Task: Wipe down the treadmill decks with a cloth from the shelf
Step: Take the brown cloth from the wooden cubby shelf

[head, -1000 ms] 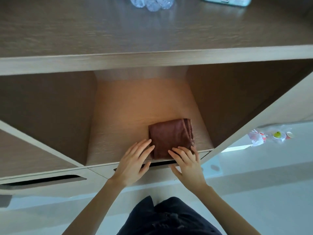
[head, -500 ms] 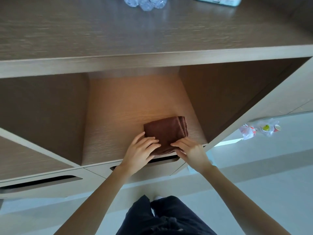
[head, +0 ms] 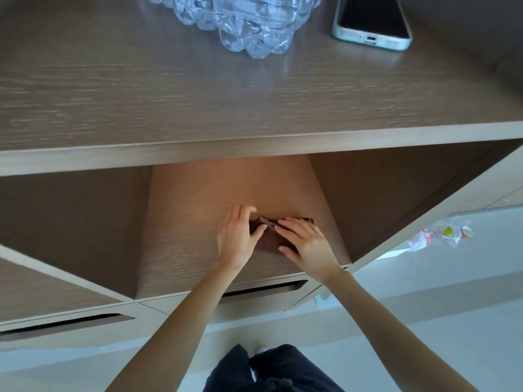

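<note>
Head view, looking down into an open wooden shelf (head: 195, 222) compartment.

- Cloth (head: 268, 242): brown, folded, lying in the compartment just past centre toward 5 o'clock, near the front edge. Mostly covered by the hands. A fold stands raised at its 12 o'clock edge.
- Left hand (head: 239, 239): at the cloth's 9 o'clock side. Fingers curled over its far edge, thumb pressed on top, so it grips the cloth.
- Right hand (head: 307, 244): at the cloth's 3 o'clock side. Fingers laid across the top and pointing to 10 o'clock, thumb hooked at the near edge, so it holds the cloth too.
- Can't tell whether the cloth is lifted off the board.
- Top board: clear plastic bottles (head: 254, 21) at 12 o'clock, and a phone (head: 372, 22) lying flat at 1 o'clock, just beside them.
- Drawer slot (head: 263, 288) below the compartment, at 6 o'clock from the hands.
- Pale floor at 3 o'clock carries a crumpled plastic bag (head: 441, 234).
- Dark trousers (head: 271, 372) at 6 o'clock.
</note>
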A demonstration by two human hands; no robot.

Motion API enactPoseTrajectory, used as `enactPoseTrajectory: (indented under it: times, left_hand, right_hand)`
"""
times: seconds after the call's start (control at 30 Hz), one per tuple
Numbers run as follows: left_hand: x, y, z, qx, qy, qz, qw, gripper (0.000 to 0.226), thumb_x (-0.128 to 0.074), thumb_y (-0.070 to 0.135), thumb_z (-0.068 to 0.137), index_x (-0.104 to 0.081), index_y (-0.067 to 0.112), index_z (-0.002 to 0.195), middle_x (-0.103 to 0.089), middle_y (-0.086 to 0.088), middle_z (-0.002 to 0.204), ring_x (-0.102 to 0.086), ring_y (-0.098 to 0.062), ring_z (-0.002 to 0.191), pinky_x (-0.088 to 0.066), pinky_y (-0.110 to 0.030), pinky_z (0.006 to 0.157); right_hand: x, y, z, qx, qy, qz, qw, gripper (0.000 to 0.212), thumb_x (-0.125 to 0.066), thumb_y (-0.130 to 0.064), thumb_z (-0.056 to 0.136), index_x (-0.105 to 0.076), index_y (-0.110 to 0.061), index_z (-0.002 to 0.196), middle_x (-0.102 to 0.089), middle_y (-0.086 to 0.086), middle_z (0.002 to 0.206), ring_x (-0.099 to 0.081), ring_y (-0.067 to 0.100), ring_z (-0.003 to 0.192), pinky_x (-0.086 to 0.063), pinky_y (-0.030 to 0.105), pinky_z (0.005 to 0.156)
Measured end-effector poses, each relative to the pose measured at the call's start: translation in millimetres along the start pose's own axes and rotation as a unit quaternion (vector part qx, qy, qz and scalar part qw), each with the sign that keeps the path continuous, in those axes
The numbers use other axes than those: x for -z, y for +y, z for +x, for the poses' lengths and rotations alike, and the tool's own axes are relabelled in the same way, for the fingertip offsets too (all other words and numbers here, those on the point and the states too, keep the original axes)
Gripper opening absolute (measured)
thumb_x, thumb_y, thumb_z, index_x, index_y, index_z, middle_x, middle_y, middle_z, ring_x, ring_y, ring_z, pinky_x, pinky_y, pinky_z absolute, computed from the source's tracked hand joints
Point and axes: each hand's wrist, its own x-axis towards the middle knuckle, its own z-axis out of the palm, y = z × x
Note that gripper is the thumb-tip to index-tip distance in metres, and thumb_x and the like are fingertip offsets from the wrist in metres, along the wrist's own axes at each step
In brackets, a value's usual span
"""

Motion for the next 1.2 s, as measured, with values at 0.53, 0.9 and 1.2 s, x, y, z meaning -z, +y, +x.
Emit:
enactPoseTrajectory:
  times: [0.53, 0.9, 1.2]
  left_hand:
    - [29, -64, -59, -0.175, -0.063, 0.051, 0.981, 0.048, -0.068, 0.001, 0.078, -0.062, 0.019, 0.122, -0.060, -0.004, 0.127, -0.057, -0.022, 0.116, -0.042, -0.047, 0.099]
    - [38, -84, -83, -0.213, -0.173, 0.113, 0.955, 0.049, -0.036, 0.035, 0.092, -0.051, 0.012, 0.134, -0.041, -0.007, 0.145, -0.035, -0.024, 0.136, -0.027, -0.045, 0.112]
    - [44, -82, -79, -0.292, -0.213, 0.104, 0.927, 0.050, -0.039, 0.033, 0.089, -0.054, 0.007, 0.129, -0.048, -0.008, 0.140, -0.038, -0.027, 0.133, -0.032, -0.041, 0.109]
  right_hand:
    - [-20, -2, 17, 0.005, -0.172, -0.047, 0.984, 0.061, -0.041, -0.059, 0.090, -0.030, -0.035, 0.145, -0.034, -0.014, 0.149, -0.042, 0.017, 0.127, -0.034, 0.044, 0.097]
    - [-32, -37, -9, -0.025, -0.042, -0.125, 0.991, 0.060, -0.044, -0.064, 0.084, -0.055, -0.026, 0.129, -0.059, -0.003, 0.124, -0.058, 0.025, 0.094, -0.045, 0.037, 0.073]
    - [-18, -64, -61, -0.134, 0.065, -0.122, 0.981, 0.044, -0.056, -0.052, 0.086, -0.066, -0.013, 0.104, -0.059, 0.006, 0.088, -0.055, 0.024, 0.075, -0.037, 0.030, 0.067]
